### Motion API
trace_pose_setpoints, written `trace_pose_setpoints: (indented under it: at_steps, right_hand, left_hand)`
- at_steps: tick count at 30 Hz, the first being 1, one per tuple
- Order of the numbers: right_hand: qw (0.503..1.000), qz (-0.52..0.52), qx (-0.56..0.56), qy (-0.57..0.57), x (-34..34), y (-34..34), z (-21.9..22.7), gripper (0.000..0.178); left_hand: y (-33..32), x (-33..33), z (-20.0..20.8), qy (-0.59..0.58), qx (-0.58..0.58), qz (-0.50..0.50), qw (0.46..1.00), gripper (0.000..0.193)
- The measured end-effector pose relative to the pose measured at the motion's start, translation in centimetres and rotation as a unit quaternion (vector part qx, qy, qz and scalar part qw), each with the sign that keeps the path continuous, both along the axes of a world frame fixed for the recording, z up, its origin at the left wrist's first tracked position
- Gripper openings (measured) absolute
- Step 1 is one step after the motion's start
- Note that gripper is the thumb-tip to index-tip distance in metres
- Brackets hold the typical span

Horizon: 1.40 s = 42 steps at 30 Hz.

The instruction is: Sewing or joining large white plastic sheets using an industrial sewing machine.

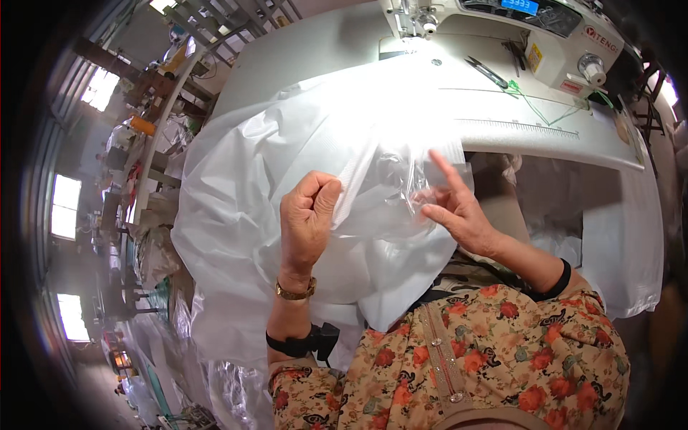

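Note:
White sheet material (pixel 251 158) spreads in loose folds from the sewing machine's bed down over my lap. My left hand (pixel 308 215) is closed in a fist on a narrow, ribbed-looking white edge of this sheet. To its right, my right hand (pixel 459 211) has its thumb and curled fingers at a crumpled piece of clear plastic film (pixel 398 175), which they seem to pinch. The index finger of that hand points up and away, slightly blurred. Part of the film and sheet is washed out by the lamp's glare.
A sewing machine (pixel 552 36) stands at the far side, its needle area (pixel 428 27) beyond the sheet. Thread snips (pixel 487 72) and green thread (pixel 541 111) lie on the table near a printed ruler scale (pixel 523 127). More white sheeting (pixel 623 236) hangs at the right.

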State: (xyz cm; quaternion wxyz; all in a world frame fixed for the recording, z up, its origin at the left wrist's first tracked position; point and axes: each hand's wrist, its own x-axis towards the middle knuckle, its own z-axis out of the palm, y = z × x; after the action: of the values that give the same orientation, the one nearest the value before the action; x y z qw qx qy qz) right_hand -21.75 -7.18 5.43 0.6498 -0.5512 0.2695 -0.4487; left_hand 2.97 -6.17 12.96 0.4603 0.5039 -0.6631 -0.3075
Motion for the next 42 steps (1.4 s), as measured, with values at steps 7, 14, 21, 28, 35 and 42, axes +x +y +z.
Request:
trace_pose_setpoints:
  at_steps: [7,14,21,28,35,42]
  right_hand:
    - [0.98,-0.07,0.187,-0.007,-1.4,0.7,-1.1,0.058]
    - [0.985,-0.099,0.136,-0.031,-1.7,0.6,-1.2,0.033]
    - [0.984,-0.118,0.129,-0.046,-2.1,-0.7,-0.7,0.043]
    - [0.958,-0.16,0.203,-0.128,-2.0,-1.2,-0.2,0.044]
    - [0.984,-0.118,0.106,0.077,-3.0,-1.3,0.0,0.028]
    - [0.985,-0.139,0.105,0.005,-1.4,-0.7,1.1,0.022]
  left_hand:
    - [0.7,-2.2,-0.6,0.053,0.096,-0.041,0.993,0.017]
    - [0.0,-1.5,-2.6,-0.042,0.121,-0.011,0.992,0.017]
    - [-0.8,-2.4,-2.3,-0.161,0.13,0.002,0.978,0.037]
    - [-1.5,-2.1,-6.5,-0.449,0.057,0.021,0.891,0.027]
    - [-1.4,-1.1,-3.0,-0.38,0.098,0.058,0.918,0.022]
    - [0.1,-4.5,-2.1,-0.141,-0.042,-0.068,0.987,0.01]
